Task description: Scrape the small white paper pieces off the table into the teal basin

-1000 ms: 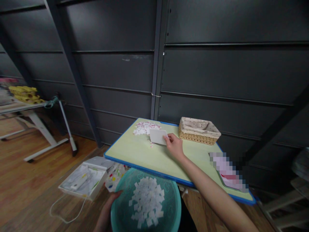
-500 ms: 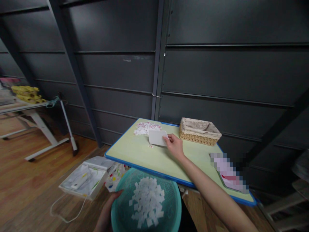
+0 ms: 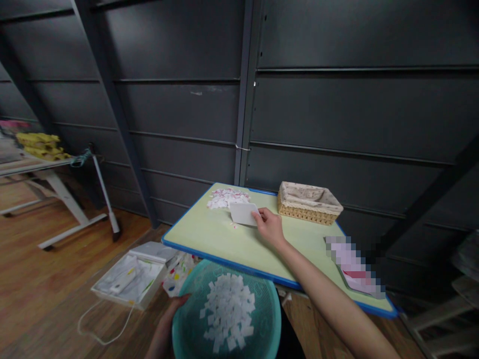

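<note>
My right hand (image 3: pixel 270 225) pinches the right edge of a plain white card (image 3: pixel 243 213), which is tilted over the pale yellow tabletop (image 3: pixel 209 234). Just behind the card lies a heap of small white and pink paper pieces (image 3: pixel 227 197). A few tiny pink bits (image 3: pixel 234 226) rest in front of it. Below the table's near edge, my left hand (image 3: pixel 175 305) grips the left rim of a round teal plastic basket (image 3: pixel 275 319). Inside this basket is a pile of small white rectangular pieces (image 3: pixel 229 311). Most of my left fingers are hidden.
A lined wicker basket (image 3: pixel 309 212) stands at the table's back right, with a partly blurred flat item (image 3: pixel 354 269) nearer. On the floor at left are an open white box (image 3: pixel 130 279) with a cord and a dotted bag (image 3: pixel 177 274). A dark panelled wall (image 3: pixel 187 109) rises behind.
The white card has tilted slightly in my right hand, its top edge dipping a little. My left hand and the teal basket have stayed in place.
</note>
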Motion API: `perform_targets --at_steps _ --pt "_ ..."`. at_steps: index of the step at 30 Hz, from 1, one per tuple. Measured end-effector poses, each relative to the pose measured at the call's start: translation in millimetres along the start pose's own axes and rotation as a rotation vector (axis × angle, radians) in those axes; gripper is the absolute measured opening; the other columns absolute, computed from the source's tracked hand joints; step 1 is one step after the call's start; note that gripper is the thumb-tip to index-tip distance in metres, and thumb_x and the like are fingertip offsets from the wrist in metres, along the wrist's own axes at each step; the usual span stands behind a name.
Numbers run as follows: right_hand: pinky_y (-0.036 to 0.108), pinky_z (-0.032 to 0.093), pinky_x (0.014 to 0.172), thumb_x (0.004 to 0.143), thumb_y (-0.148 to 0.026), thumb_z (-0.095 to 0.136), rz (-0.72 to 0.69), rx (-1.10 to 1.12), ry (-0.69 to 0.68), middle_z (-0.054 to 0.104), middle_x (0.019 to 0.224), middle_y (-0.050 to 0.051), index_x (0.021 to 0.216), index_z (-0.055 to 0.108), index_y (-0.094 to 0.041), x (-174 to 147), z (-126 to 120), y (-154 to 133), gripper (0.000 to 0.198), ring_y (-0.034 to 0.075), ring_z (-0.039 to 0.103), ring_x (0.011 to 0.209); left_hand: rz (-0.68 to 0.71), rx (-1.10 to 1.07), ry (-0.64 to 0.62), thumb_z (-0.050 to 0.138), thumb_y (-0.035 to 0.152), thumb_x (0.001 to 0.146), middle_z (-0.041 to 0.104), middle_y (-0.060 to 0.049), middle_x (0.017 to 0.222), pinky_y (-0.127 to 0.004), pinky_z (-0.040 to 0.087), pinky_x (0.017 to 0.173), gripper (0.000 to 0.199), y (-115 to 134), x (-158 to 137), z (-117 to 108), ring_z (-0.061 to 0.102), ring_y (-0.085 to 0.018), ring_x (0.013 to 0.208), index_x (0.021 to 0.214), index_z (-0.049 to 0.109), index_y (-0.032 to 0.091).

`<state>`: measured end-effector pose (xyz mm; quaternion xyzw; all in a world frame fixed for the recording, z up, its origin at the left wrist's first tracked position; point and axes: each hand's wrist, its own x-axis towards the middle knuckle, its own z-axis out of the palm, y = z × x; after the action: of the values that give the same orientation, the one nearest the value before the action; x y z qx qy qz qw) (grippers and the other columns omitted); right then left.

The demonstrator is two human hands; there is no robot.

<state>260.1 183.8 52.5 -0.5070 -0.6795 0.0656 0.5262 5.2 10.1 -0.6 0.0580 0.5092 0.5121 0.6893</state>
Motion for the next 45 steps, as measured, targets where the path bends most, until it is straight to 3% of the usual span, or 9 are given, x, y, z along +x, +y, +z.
perform_targets --at_steps 6,10,14,19,26,29,35,39,45 --pt "0.027 0.044 0.061 0.091 -0.04 0.05 -0.06 -0.065 -0.005 0.073 0.077 0.006 0.086 0.068 -0.021 -3 2 -1 0.027 0.02 0.066 0.063 0.004 -0.012 0.006 0.069 0.018 0.072 0.08 -0.006 0.074 -0.046 0.06 0.071 0.073 -1 0 0 0.075 -0.033 0.074 0.141 0.043 0.013" --pt "0.028 0.045 0.061 0.091 -0.04 0.051 -0.055 -0.052 -0.018 0.074 0.077 0.006 0.086 0.068 -0.021 -2 2 -1 0.026 0.02 0.066 0.064 0.002 0.007 0.007 0.07 0.02 0.073 0.08 -0.008 0.072 -0.047 0.06 0.071 0.069 -1 1 -1 0.075 -0.033 0.071 0.137 0.047 0.009" --pt "0.027 0.044 0.059 0.09 -0.04 0.052 -0.018 0.011 -0.024 0.074 0.078 0.006 0.085 0.067 -0.02 -2 3 1 0.026 0.02 0.067 0.067 0.0 0.005 0.014 0.071 0.02 0.072 0.08 -0.008 0.072 -0.048 0.06 0.074 0.067 -2 2 -3 0.075 -0.034 0.071 0.135 0.049 0.009" --pt "0.027 0.044 0.059 0.088 -0.042 0.055 0.04 0.083 -0.059 0.074 0.08 0.006 0.084 0.068 -0.019 -1 2 1 0.026 0.02 0.067 0.068 0.031 -0.01 0.009 0.072 0.017 0.07 0.081 -0.008 0.081 -0.047 0.06 0.074 0.08 -1 2 -1 0.075 -0.033 0.076 0.143 0.041 0.016" --pt "0.027 0.042 0.059 0.084 -0.044 0.057 0.113 0.203 -0.077 0.073 0.078 0.006 0.083 0.068 -0.017 1 2 -3 0.029 0.02 0.065 0.067 0.018 -0.001 0.003 0.071 0.018 0.072 0.081 -0.01 0.082 -0.047 0.06 0.074 0.077 -3 5 -5 0.075 -0.033 0.077 0.142 0.041 0.012" --pt "0.027 0.041 0.057 0.082 -0.044 0.059 0.119 0.221 -0.091 0.072 0.075 0.006 0.08 0.068 -0.017 3 0 -2 0.029 0.019 0.062 0.064 0.022 0.004 -0.013 0.072 0.02 0.071 0.08 -0.008 0.079 -0.048 0.059 0.075 0.076 -4 6 -6 0.075 -0.034 0.078 0.141 0.043 0.013" --pt "0.029 0.042 0.059 0.08 -0.044 0.058 0.172 0.136 0.041 0.072 0.072 0.008 0.078 0.069 -0.016 8 -10 1 0.031 0.021 0.062 0.064 0.028 -0.003 0.02 0.071 0.017 0.072 0.081 -0.007 0.08 -0.044 0.06 0.071 0.079 -3 7 -6 0.075 -0.031 0.073 0.144 0.039 0.016" --pt "0.029 0.041 0.057 0.079 -0.044 0.058 0.157 0.133 0.013 0.072 0.072 0.009 0.075 0.069 -0.016 8 -11 -2 0.03 0.021 0.062 0.063 0.005 0.005 -0.011 0.068 0.019 0.073 0.079 -0.009 0.074 -0.047 0.06 0.07 0.075 -2 8 -6 0.075 -0.033 0.072 0.142 0.041 0.009" --pt "0.028 0.041 0.057 0.079 -0.044 0.06 0.168 0.199 -0.007 0.073 0.074 0.009 0.078 0.069 -0.015 7 -7 -2 0.03 0.021 0.063 0.065 0.07 0.009 0.052 0.069 0.015 0.072 0.081 -0.008 0.08 -0.044 0.06 0.067 0.083 0 5 -3 0.075 -0.031 0.07 0.147 0.035 0.018"
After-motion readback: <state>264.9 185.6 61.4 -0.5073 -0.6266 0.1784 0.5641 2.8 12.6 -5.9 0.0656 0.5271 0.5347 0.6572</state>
